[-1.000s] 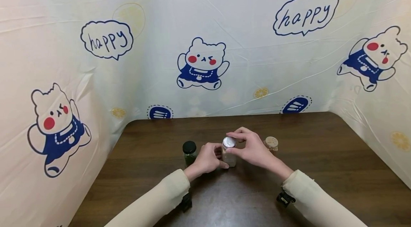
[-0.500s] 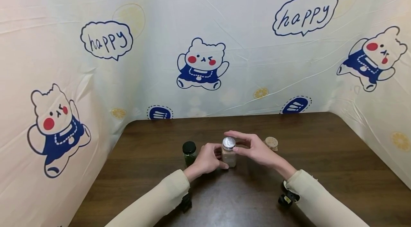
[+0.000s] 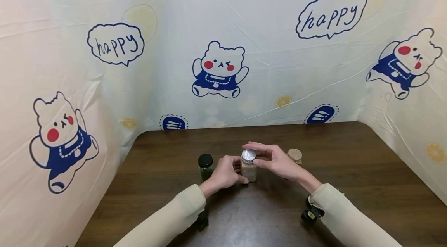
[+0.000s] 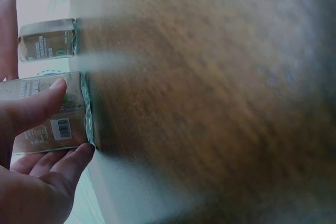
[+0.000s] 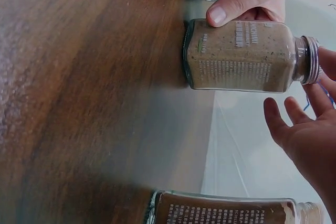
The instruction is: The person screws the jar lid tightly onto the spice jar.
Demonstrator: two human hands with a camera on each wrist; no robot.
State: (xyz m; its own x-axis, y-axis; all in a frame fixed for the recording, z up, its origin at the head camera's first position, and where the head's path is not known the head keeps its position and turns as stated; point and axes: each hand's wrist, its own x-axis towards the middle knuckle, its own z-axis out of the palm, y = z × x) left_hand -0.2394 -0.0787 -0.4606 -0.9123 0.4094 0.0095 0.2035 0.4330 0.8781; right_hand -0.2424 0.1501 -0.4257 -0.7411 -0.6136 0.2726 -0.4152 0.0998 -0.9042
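Note:
A square glass spice jar point(image 3: 249, 173) of light brown powder stands upright on the table in the head view. My left hand point(image 3: 225, 172) grips its lower body from the left, thumb on the near side. At the top, my right hand point(image 3: 276, 160) pinches the silver lid point(image 3: 248, 155) between thumb and forefinger. The right wrist view shows the lid point(image 5: 312, 60) seated on the jar's neck, and the other fingers of that hand spread away from the glass. White print and a barcode point(image 4: 62, 128) show on the jar in the left wrist view.
A black-lidded jar point(image 3: 206, 164) with dark green contents stands left of my left hand, partly hidden by it. Behind my right hand is another jar point(image 3: 295, 156) with a tan, dotted top. A patterned cloth point(image 3: 272, 72) hangs beyond the table's point(image 3: 349, 169) back edge.
My right hand has turned about the lid; its thumb has shifted from the jar's front to the lid's right side. Left hand and jar stay in place.

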